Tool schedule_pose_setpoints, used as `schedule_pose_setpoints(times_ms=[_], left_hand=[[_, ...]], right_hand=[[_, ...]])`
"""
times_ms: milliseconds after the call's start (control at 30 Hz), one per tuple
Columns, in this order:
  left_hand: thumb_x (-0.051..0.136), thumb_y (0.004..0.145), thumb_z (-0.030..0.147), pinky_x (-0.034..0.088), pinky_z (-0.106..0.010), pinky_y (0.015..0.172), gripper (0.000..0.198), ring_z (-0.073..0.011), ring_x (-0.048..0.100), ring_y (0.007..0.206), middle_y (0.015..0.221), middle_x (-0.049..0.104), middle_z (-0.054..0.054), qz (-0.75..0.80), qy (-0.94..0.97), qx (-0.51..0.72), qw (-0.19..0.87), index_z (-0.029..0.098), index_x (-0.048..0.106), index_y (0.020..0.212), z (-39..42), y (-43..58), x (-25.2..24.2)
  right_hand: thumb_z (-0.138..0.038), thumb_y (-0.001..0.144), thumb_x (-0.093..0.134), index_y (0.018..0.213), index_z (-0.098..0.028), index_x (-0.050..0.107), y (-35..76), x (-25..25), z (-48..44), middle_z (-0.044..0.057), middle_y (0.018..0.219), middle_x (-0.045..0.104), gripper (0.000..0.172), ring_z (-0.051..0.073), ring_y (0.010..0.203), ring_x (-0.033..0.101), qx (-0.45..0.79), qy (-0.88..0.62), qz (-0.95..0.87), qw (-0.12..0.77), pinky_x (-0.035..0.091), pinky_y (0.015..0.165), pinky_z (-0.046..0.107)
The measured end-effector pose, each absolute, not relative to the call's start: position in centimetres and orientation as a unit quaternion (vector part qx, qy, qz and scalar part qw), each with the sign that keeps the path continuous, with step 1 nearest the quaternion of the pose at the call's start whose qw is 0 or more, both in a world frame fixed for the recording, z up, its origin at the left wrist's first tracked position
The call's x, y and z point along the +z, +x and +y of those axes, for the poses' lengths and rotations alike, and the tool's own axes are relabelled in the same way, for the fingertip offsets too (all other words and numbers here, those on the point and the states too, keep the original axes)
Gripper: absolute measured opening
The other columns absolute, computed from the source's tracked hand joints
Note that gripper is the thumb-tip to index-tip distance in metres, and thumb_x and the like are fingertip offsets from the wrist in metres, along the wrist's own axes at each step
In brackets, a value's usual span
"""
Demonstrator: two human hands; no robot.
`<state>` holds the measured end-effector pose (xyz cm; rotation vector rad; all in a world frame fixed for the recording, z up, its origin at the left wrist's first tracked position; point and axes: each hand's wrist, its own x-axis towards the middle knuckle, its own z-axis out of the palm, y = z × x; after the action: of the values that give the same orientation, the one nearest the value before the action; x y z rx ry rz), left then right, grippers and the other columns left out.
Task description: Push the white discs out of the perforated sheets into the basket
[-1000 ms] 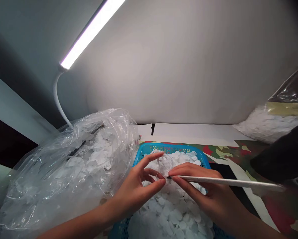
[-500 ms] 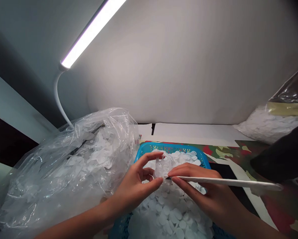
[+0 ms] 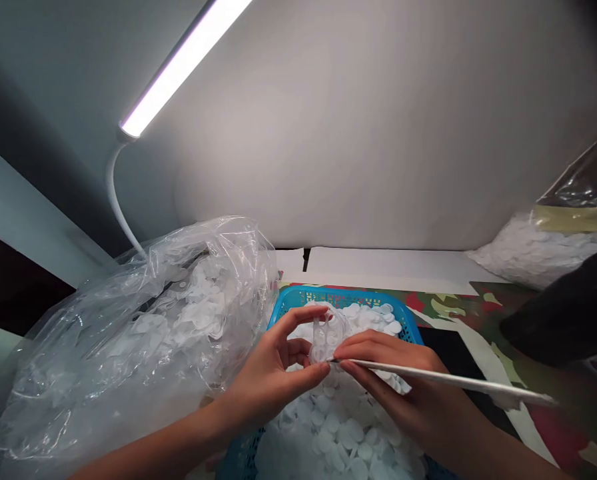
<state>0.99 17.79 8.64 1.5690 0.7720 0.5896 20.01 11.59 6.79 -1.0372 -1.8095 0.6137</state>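
Observation:
My left hand (image 3: 292, 365) grips a clear, flexible round piece with circular holes or bumps (image 3: 327, 335), thumb below and fingertips above. In my right hand (image 3: 393, 370) is a thin white-handled tool (image 3: 448, 379), held like a pen. Its dark tip touches or nearly touches the lower edge of the clear piece, by my left thumb; the very point is hidden. Beneath both hands, a blue plastic basket (image 3: 288, 295) is filled with small white discs (image 3: 351, 432).
On the left lies a large clear plastic bag (image 3: 143, 360) with pale round pieces inside. A lamp (image 3: 183, 70) lights the scene from above. At right are another bag of white pieces (image 3: 533, 250), a black object (image 3: 563, 320) and a camouflage-patterned surface (image 3: 448, 303).
The tool's far end has dropped, so its handle slopes more. Its tip has moved slightly left, against or near my left thumb. The clear piece stays in my left hand.

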Motion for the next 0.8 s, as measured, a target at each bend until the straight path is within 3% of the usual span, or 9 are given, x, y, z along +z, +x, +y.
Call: schedule_pose_setpoints(times_ms=[233, 533, 700, 800], left_hand=[[0.065, 0.08, 0.014, 0.041, -0.022, 0.064, 0.049, -0.0052, 0.045, 0.066, 0.132, 0.046, -0.002, 0.33, 0.677, 0.243, 0.612, 0.032, 0.05, 0.123, 17.78, 0.85, 8.72], [0.06, 0.086, 0.023, 0.043, -0.031, 0.086, 0.038, -0.0167, 0.051, 0.1, 0.129, 0.052, 0.001, 0.342, 0.689, 0.262, 0.582, 0.034, 0.054, 0.121, 17.97, 0.63, 8.55], [0.057, 0.09, 0.03, 0.045, -0.033, 0.086, 0.033, -0.0157, 0.057, 0.093, 0.123, 0.058, 0.0, 0.36, 0.668, 0.264, 0.596, 0.035, 0.056, 0.122, 17.84, 0.77, 8.69], [0.056, 0.09, 0.031, 0.043, -0.032, 0.092, 0.024, -0.018, 0.057, 0.104, 0.118, 0.063, 0.0, 0.369, 0.671, 0.264, 0.586, 0.031, 0.064, 0.113, 17.92, 0.85, 8.71]], right_hand=[[-0.014, 0.091, 0.048, 0.091, -0.021, 0.065, 19.87, 6.79, 11.39, 0.003, 0.09, 0.067, 0.018, 0.015, 0.082, 0.064, 0.237, -0.428, -0.742, 0.458, 0.052, 0.074, 0.025], [-0.025, 0.092, 0.049, 0.079, -0.021, 0.06, 20.17, 7.38, 10.8, -0.001, 0.076, 0.061, 0.017, 0.013, 0.07, 0.059, 0.29, -0.476, -0.689, 0.464, 0.047, 0.066, 0.027], [-0.026, 0.092, 0.049, 0.084, -0.022, 0.063, 20.15, 7.36, 10.73, -0.002, 0.074, 0.064, 0.017, 0.013, 0.067, 0.06, 0.303, -0.479, -0.693, 0.445, 0.046, 0.063, 0.025], [-0.027, 0.092, 0.049, 0.084, -0.022, 0.063, 20.09, 7.39, 10.89, -0.002, 0.074, 0.064, 0.017, 0.013, 0.067, 0.059, 0.305, -0.485, -0.681, 0.457, 0.046, 0.063, 0.025]])
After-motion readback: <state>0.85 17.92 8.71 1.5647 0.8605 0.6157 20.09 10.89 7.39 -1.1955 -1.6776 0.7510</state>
